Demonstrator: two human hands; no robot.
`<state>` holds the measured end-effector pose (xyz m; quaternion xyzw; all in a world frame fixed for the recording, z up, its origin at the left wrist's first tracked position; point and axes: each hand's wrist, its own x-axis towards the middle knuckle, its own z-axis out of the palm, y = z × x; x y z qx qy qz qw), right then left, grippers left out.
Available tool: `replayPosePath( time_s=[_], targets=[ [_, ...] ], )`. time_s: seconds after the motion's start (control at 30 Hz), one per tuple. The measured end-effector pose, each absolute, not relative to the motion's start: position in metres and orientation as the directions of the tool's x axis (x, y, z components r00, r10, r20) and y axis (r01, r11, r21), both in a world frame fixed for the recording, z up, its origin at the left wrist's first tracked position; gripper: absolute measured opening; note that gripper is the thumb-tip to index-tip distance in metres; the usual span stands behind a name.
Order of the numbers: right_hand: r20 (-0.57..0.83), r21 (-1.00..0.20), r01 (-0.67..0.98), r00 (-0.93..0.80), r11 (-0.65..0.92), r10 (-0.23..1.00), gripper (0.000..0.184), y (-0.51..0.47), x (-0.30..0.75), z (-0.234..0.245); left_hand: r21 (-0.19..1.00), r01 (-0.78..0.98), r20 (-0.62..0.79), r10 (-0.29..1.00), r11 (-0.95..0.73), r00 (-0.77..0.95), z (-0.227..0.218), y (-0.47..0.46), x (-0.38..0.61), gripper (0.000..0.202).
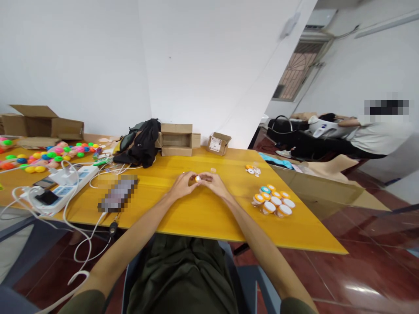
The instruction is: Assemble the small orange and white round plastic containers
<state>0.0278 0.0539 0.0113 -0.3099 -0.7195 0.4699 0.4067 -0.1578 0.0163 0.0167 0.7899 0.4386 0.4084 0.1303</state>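
Over the middle of the yellow table [196,218], my left hand [182,185] and my right hand [212,182] meet, fingers closed on a small white-and-orange piece [197,179]. Its exact kind is too small to make out, and fingertips cover part of it. Just beyond my right hand lies a small clear round piece [213,170]. To the right stands a cluster of small round tubs [275,201] with white and orange tops, one of them teal. Behind that cluster sit a few loose white and orange parts [252,170].
Cardboard boxes [177,140] and a black backpack [140,141] line the wall. At left are a power strip [70,189] with trailing white cables, a phone [118,194] and colourful plastic balls [52,155]. A big open carton [314,192] stands off the right edge; a person [376,135] sits beyond.
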Motion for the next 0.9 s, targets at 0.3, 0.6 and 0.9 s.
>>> replayPosePath(
  time_s=[0.3, 0.6, 0.9],
  targets=[
    [0.275, -0.925, 0.116, -0.455, 0.362, 0.847, 0.04, 0.05, 0.0274, 0.0173, 0.632, 0.537, 0.513, 0.821, -0.559, 0.252, 0.015, 0.0182, -0.1587, 0.016],
    [0.284, -0.879, 0.234, -0.441, 0.414, 0.852, 0.031, 0.0468, 0.0271, 0.0188, 0.598, 0.559, 0.527, 0.807, -0.575, 0.266, 0.0144, 0.0169, -0.1594, 0.017],
    [0.211, -0.865, 0.339, -0.42, 0.369, 0.882, 0.038, 0.044, 0.0234, 0.017, 0.528, 0.574, 0.563, 0.764, -0.625, 0.315, 0.0142, 0.0155, -0.1601, 0.02]
  ],
)
